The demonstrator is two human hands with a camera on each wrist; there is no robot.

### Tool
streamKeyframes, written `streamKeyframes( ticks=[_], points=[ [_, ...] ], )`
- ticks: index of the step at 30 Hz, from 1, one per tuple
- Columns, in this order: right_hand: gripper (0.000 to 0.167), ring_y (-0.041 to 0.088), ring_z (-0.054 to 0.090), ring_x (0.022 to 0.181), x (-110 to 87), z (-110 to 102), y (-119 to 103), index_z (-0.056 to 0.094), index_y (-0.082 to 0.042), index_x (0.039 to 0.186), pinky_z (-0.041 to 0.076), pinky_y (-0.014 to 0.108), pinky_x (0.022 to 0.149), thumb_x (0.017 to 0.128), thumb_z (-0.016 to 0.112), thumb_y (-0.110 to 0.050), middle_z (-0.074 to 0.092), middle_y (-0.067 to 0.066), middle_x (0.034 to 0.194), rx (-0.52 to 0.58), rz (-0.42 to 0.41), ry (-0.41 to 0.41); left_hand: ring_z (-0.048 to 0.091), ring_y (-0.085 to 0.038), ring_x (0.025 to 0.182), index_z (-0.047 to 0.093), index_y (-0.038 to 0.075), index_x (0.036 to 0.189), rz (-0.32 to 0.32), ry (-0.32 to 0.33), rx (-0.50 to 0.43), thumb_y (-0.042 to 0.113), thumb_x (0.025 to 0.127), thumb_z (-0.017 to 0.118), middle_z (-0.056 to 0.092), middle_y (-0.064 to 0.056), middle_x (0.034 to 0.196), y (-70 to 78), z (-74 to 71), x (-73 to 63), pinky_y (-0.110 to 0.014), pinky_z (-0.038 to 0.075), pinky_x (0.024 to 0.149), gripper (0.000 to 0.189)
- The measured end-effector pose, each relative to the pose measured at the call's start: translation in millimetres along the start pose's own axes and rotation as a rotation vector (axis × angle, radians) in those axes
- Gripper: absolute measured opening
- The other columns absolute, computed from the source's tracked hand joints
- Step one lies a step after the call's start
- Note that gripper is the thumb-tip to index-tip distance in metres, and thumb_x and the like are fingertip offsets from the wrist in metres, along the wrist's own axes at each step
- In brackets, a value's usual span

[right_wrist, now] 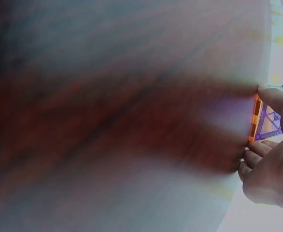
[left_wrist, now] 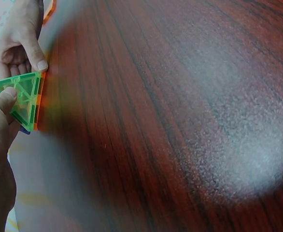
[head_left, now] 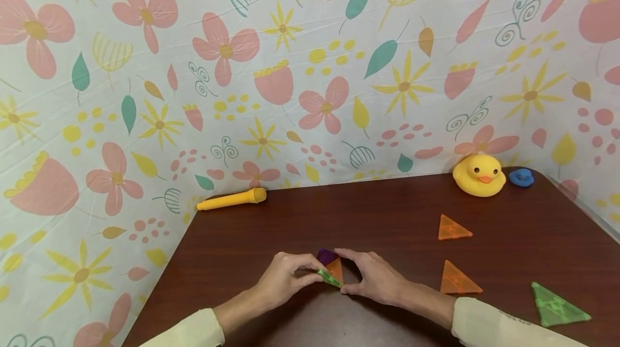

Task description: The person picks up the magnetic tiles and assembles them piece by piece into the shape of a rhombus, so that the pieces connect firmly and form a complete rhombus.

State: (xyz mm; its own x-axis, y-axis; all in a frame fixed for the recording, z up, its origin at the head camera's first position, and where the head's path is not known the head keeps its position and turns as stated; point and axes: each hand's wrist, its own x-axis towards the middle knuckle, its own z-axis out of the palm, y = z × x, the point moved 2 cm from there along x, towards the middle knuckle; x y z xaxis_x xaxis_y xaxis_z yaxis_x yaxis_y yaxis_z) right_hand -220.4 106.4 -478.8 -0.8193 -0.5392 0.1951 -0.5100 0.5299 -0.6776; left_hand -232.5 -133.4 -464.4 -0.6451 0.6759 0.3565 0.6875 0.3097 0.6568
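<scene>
at lower centre of frame, your left fingers (head_left: 306,261) pinch the green triangle (head_left: 330,278), your right fingers (head_left: 352,255) grip the orange triangle (head_left: 335,268); pressing unevenly, you could detach the purple triangle (head_left: 326,255).

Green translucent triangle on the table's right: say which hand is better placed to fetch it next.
Likely the right hand, nearer that green triangle, though it holds an orange translucent triangle; the left hand, farther off, pinches another green triangle.

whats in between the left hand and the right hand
Between the left hand and the right hand, the head view shows a green triangle in the left hand's pinch, with an orange piece and a purple piece beyond it.
</scene>
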Motion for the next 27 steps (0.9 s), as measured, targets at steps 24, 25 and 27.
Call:
streamKeyframes(
  ticks=[24, 25, 27],
  points=[
    [0.079, 0.034, 0.068, 0.123, 0.8, 0.5, 0.6, 0.057, 0.003, 0.149, 0.056, 0.052, 0.097, 0.084, 0.094, -0.023, 0.067, 0.019, 0.139, -0.007, 0.011, -0.005, 0.073, -0.003, 0.099, 0.077, 0.018, 0.111, -0.014, 0.035, 0.053, 0.014, 0.094, 0.083, 0.078, 0.011, 0.106, -2.4, 1.5, -1.7, -0.024, 0.059, 0.086, 0.019],
    [0.079, 0.034, 0.067, 0.124, 0.8, 0.5, 0.6, 0.057, 0.002, 0.149, 0.056, 0.052, 0.097, 0.084, 0.094, -0.023, 0.067, 0.019, 0.139, -0.009, 0.012, -0.004, 0.073, -0.004, 0.099, 0.077, 0.017, 0.111, -0.014, 0.038, 0.053, 0.014, 0.094, 0.083, 0.078, 0.01, 0.106, -2.5, 1.5, -1.8, -0.023, 0.059, 0.086, 0.018],
    [0.079, 0.035, 0.067, 0.124, 0.8, 0.3, 0.6, 0.057, 0.002, 0.149, 0.055, 0.052, 0.098, 0.084, 0.094, -0.023, 0.068, 0.019, 0.139, -0.014, 0.014, -0.002, 0.073, -0.004, 0.099, 0.077, 0.015, 0.112, -0.014, 0.044, 0.055, 0.015, 0.094, 0.082, 0.078, 0.009, 0.106, -2.7, 1.2, -2.2, -0.023, 0.059, 0.087, 0.018]
  ],
)
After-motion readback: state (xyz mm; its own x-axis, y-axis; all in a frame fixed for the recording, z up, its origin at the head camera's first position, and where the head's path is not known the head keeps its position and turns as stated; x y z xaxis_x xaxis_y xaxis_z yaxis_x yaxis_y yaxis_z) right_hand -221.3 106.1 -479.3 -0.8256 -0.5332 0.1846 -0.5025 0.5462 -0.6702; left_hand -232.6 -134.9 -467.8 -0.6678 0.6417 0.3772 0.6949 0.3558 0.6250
